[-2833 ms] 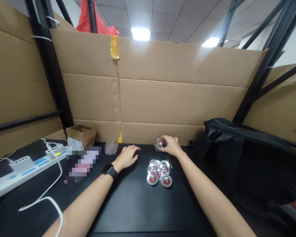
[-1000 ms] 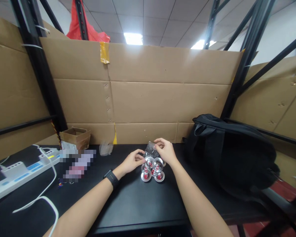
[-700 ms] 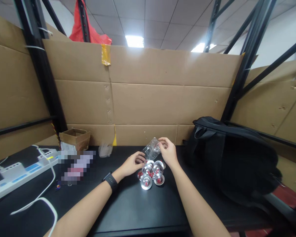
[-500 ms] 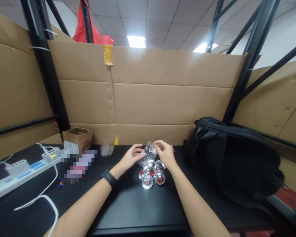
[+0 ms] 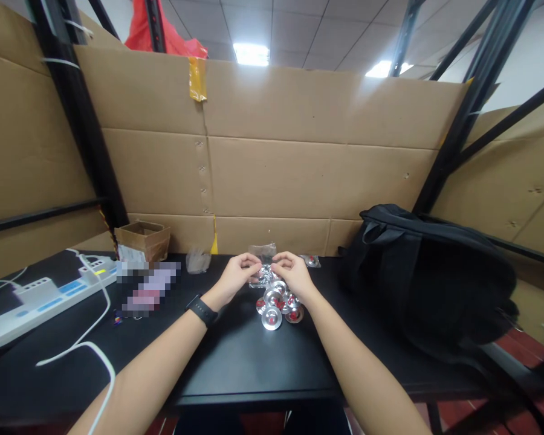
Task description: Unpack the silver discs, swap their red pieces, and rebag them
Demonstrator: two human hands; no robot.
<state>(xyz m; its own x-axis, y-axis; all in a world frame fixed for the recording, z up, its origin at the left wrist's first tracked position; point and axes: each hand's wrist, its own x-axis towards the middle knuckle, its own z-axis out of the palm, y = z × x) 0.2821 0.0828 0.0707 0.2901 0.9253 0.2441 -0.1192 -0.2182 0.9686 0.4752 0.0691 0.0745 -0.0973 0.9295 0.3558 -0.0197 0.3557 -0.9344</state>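
A clear plastic bag (image 5: 263, 275) is stretched between my two hands over the black table (image 5: 254, 368). My left hand (image 5: 236, 275), with a dark watch on its wrist, pinches the bag's left side. My right hand (image 5: 294, 273) grips its right side between thumb and fingers. Just below and in front of the bag lies a small heap of shiny round metal discs (image 5: 272, 318) with red marks at their centres, several of them overlapping. My right hand partly hides the heap's upper right edge.
A small clear packet (image 5: 311, 261) lies beyond my right hand. Leftward are a crumpled clear bag (image 5: 198, 261), an open cardboard box (image 5: 144, 240) and a white power strip (image 5: 49, 305) with cables. A black backpack (image 5: 430, 278) stands at right. Cardboard (image 5: 276, 175) walls the back.
My hands have drawn closer together, and the bag is now spread flatter between them. The camera has tilted down a little. The disc heap looks much the same.
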